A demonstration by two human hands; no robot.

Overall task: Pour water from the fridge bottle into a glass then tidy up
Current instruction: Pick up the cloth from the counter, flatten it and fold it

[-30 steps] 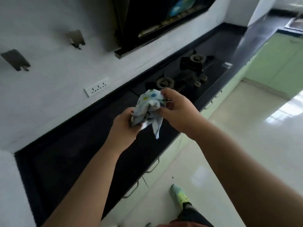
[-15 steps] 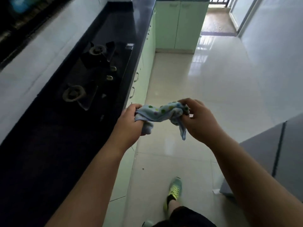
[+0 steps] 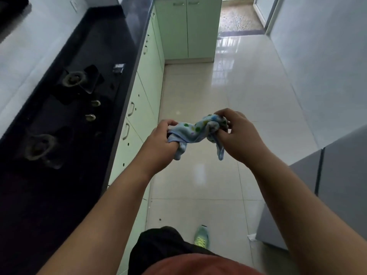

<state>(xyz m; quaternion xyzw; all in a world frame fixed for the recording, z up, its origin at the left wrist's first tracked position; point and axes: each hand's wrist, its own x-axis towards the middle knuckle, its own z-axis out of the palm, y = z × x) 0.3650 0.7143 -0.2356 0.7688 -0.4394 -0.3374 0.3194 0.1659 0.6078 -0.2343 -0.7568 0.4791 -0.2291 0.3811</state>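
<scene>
A small light-blue cloth (image 3: 195,132) with coloured dots is bunched between both hands, held in the air over the tiled floor. My left hand (image 3: 158,144) grips its left end, fingers curled round the fabric. My right hand (image 3: 236,135) pinches the crumpled right end, and a corner hangs down below it. No bottle or glass is in view.
A black counter (image 3: 127,36) with a two-burner gas hob (image 3: 65,108) runs along the left, over pale green cabinets (image 3: 139,100). A grey fridge (image 3: 325,185) stands at the right. Glossy floor tiles (image 3: 208,86) stretch ahead to a doorway (image 3: 238,14).
The view swung from the counter and wall to the floor down the kitchen aisle. Both hands kept hold of the cloth, now stretched between them away from the counter.
</scene>
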